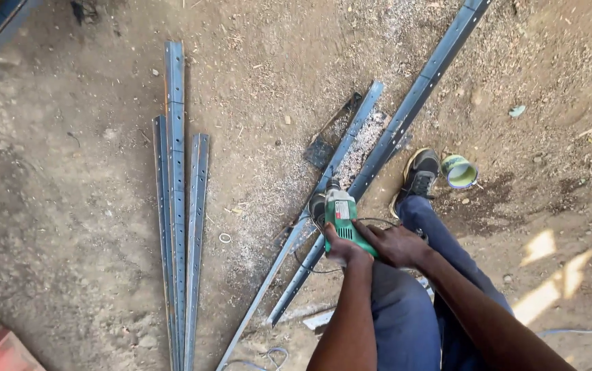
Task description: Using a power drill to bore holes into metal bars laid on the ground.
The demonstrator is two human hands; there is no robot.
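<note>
Both hands close around a green power drill (342,218): the left hand (340,249) has its fingers wrapped about the rear of the body, and the right hand (393,244) clasps the same end from the other side, fingers curled over the casing. On the drill's side sits a small rectangular label, red and white. The drill points down and away from the person, its nose set against a long grey perforated metal strip (323,184) that lies on the dirt ground (69,206). A second, longer strip (413,103) lies just beside it, running up to the top edge; pale metal shavings are scattered between and around them. A thin cable (310,264) loops from the drill across the strips. The person's shoe (418,175) presses on the ground next to the longer strip. Near the shoe lies a small round container (459,172) on its side, green-rimmed with a pale inside; what it holds cannot be told. Well apart, to the left, a bundle of similar strips (178,227) lies side by side
</note>
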